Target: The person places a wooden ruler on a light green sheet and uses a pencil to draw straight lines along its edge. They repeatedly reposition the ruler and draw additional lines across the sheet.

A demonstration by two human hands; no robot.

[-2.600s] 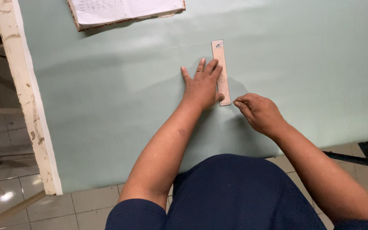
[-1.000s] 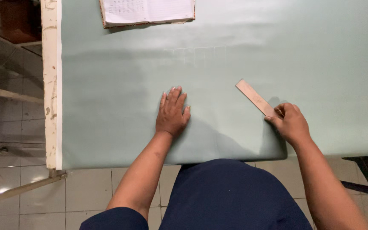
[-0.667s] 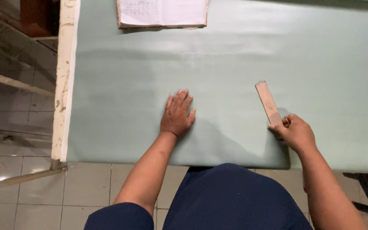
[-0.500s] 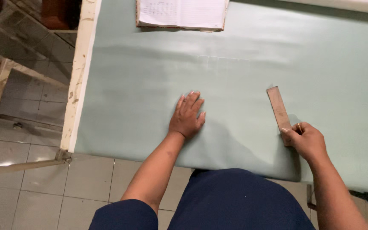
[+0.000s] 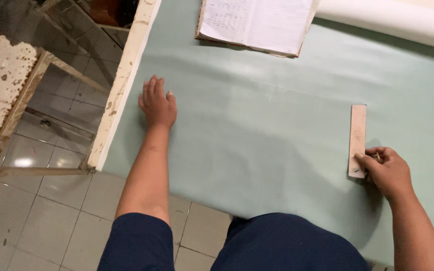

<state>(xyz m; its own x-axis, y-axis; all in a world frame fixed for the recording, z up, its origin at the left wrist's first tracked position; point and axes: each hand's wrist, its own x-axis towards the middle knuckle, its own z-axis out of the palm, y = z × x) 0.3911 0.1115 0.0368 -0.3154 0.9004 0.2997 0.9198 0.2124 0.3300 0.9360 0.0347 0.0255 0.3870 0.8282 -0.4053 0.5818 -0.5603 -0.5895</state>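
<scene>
A pale green sheet (image 5: 257,130) covers the table. My left hand (image 5: 156,103) lies flat on it near the table's left edge, fingers together and pointing away from me. My right hand (image 5: 389,170) rests on the sheet at the right, its fingers curled around a small thin object and pressing the near end of a narrow tan strip (image 5: 357,138) that lies lengthwise on the sheet.
An open notebook (image 5: 257,22) lies at the far edge of the sheet. A white roll (image 5: 393,20) runs along the back right. The table's worn pale wooden edge (image 5: 126,80) borders a tiled floor (image 5: 41,200). A spotted wooden frame (image 5: 6,80) stands at the left.
My left hand has slid left across the sheet to the table's edge. My right hand and the tan strip have stayed together at the right; the view has shifted right and nearer.
</scene>
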